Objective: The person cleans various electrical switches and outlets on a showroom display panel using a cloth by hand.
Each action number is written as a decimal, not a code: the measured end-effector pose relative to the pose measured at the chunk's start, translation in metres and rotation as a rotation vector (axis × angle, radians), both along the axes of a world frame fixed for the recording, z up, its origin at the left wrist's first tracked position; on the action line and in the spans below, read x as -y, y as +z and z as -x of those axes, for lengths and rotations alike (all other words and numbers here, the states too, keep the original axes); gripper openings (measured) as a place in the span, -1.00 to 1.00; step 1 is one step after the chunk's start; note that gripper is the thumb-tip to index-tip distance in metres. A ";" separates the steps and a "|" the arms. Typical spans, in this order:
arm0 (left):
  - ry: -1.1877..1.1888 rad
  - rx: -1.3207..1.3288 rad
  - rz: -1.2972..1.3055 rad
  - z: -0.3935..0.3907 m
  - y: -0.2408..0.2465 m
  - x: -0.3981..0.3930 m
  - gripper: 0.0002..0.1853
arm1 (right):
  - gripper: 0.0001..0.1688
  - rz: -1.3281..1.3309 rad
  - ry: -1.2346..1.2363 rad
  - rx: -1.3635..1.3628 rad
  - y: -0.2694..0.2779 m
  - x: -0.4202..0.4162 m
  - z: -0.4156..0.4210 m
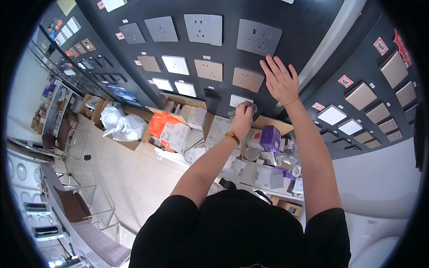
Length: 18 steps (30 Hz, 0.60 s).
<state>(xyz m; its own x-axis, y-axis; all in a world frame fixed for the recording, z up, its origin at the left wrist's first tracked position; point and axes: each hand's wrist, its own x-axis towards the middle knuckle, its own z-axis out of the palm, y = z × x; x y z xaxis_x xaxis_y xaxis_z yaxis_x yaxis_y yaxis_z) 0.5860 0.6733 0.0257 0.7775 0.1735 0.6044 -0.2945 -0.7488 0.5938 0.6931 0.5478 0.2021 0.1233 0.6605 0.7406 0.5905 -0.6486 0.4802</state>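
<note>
My left hand (243, 117), with a watch on its wrist, is closed on a grey cloth (253, 108). It presses the cloth against a white wall socket (237, 100) low on a dark display panel (228, 92). Part of that socket is hidden by the hand and cloth. Higher up, my right hand (281, 80) lies flat on the panel with its fingers spread and nothing in it. Its fingertips reach the lower edge of a large grey socket plate (259, 37). A gold socket plate (248, 79) sits just left of the right hand.
Below the panel, a shelf holds a cardboard box with a purple box (270, 138), white cartons (221, 129) and an orange plastic bag (161, 125). Gold and white switches (361, 95) cover the right-hand panel. A white bag (123, 122) and chairs (72, 202) are at left.
</note>
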 end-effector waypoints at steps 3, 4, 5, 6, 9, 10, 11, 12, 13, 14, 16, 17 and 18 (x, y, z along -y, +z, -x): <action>0.011 0.030 -0.060 -0.003 -0.013 -0.006 -0.59 | -0.27 -0.002 -0.013 0.008 -0.001 0.000 -0.001; 0.037 0.037 -0.066 -0.002 -0.014 -0.015 -0.60 | -0.28 -0.011 -0.007 0.010 -0.001 -0.001 -0.001; 0.063 0.044 -0.072 -0.001 -0.016 -0.025 -0.60 | -0.29 -0.020 -0.001 0.013 -0.002 -0.001 -0.001; 0.119 0.038 -0.029 0.000 -0.012 -0.031 -0.61 | -0.29 -0.027 -0.001 0.011 -0.003 0.000 -0.001; 0.148 0.016 -0.024 -0.004 -0.011 -0.036 -0.63 | -0.31 -0.048 0.002 0.045 -0.005 0.001 -0.004; 0.129 0.030 -0.054 -0.004 -0.019 -0.036 -0.67 | -0.31 -0.043 0.003 0.038 -0.003 -0.001 -0.004; 0.117 -0.030 -0.074 -0.002 -0.024 -0.035 -0.67 | -0.31 -0.037 0.004 0.031 -0.002 -0.001 -0.002; 0.103 -0.087 -0.093 -0.001 -0.026 -0.033 -0.68 | -0.31 -0.033 0.003 0.025 -0.002 -0.002 -0.001; 0.090 -0.145 -0.113 0.001 -0.029 -0.034 -0.68 | -0.32 -0.032 0.002 0.014 -0.002 -0.003 0.000; 0.091 -0.172 -0.109 0.004 -0.031 -0.035 -0.69 | -0.32 -0.032 0.003 0.004 -0.002 -0.004 0.002; 0.092 -0.051 -0.053 0.001 -0.019 -0.032 -0.70 | -0.33 -0.031 -0.010 -0.003 -0.003 -0.004 0.002; 0.095 0.009 -0.026 -0.001 -0.013 -0.029 -0.70 | -0.34 -0.030 -0.021 -0.001 -0.004 -0.002 0.001; 0.078 0.078 -0.019 -0.003 0.001 -0.026 -0.70 | -0.34 -0.030 -0.037 -0.004 -0.006 0.002 -0.001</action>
